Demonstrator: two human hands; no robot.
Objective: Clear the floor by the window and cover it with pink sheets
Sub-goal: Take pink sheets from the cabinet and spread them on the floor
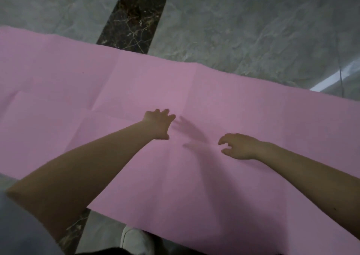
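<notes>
A large pink sheet [224,102] lies spread flat across the grey marble floor, with fold creases running through it. My left hand [158,123] reaches out over the middle of the sheet, fingers extended and spread, low above or touching the paper. My right hand [240,146] hovers over the sheet to the right, fingers loosely curled and holding nothing. Both hands cast shadows on the pink surface between them.
Grey marble floor [243,20] stretches beyond the sheet's far edge, crossed by a dark brown marble strip [136,16]. A white shoe [134,239] shows at the sheet's near edge. A bright reflection [335,79] lies on the floor at the right.
</notes>
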